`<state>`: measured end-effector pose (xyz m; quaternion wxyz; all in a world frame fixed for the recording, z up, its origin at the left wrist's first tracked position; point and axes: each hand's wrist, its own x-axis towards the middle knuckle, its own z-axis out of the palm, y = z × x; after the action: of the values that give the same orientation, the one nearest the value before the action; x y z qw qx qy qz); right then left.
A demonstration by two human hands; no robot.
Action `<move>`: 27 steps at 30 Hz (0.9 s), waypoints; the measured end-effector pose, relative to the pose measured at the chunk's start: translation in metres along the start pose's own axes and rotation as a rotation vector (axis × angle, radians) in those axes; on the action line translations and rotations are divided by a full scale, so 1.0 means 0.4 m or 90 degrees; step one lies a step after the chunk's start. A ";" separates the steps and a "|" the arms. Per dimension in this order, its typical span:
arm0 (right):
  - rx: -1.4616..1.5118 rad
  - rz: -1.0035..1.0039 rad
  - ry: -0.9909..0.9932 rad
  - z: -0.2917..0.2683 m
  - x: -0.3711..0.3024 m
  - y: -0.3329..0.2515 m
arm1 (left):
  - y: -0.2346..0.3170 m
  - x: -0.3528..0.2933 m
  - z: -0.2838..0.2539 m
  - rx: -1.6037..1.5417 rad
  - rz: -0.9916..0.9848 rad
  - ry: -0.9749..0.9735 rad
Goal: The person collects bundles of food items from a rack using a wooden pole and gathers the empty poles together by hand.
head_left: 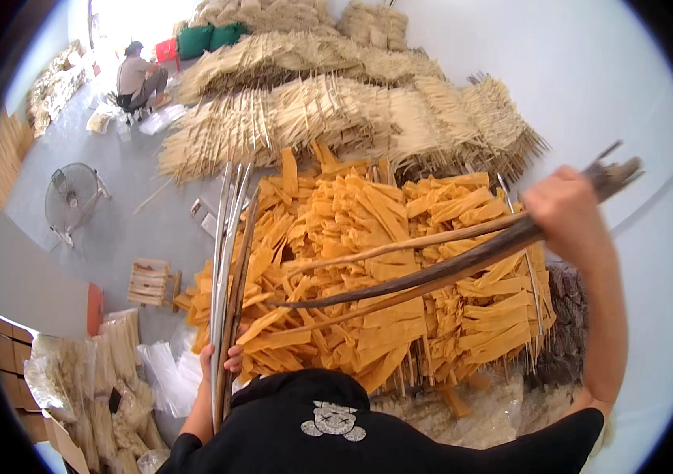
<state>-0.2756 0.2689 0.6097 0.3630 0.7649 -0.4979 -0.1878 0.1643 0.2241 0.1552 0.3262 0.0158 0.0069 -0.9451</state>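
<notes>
My right hand (564, 207) is raised at the right, its fingers wrapped round a bundle of long, dark brown, stick-like strips (463, 265). These taper and curve leftward over a large pile of flat orange-yellow strips (368, 213); their thick ends poke out beyond my fist. Low on the left, my left hand (230, 359) is closed round several long, narrow strips (234, 261), some silvery grey and some brown, which stand nearly upright along the pile's left side. What material the strips are made of I cannot tell.
Stacked pale straw-coloured bundles (328, 110) lie beyond the pile. A floor fan (73, 197) and a small wooden stool (151, 283) stand left. Another person (140, 77) crouches far left. Pale bundles in plastic (103, 379) fill the lower left; a white wall (589, 95) rises right.
</notes>
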 end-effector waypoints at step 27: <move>-0.199 0.457 -0.141 -0.124 -0.727 0.262 | -0.116 0.126 0.010 -0.040 -0.071 0.036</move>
<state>-0.4349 0.5231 0.6991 0.4620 0.4532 -0.7347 -0.2037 0.0959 0.2296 0.1576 0.2731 0.0321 0.0464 -0.9603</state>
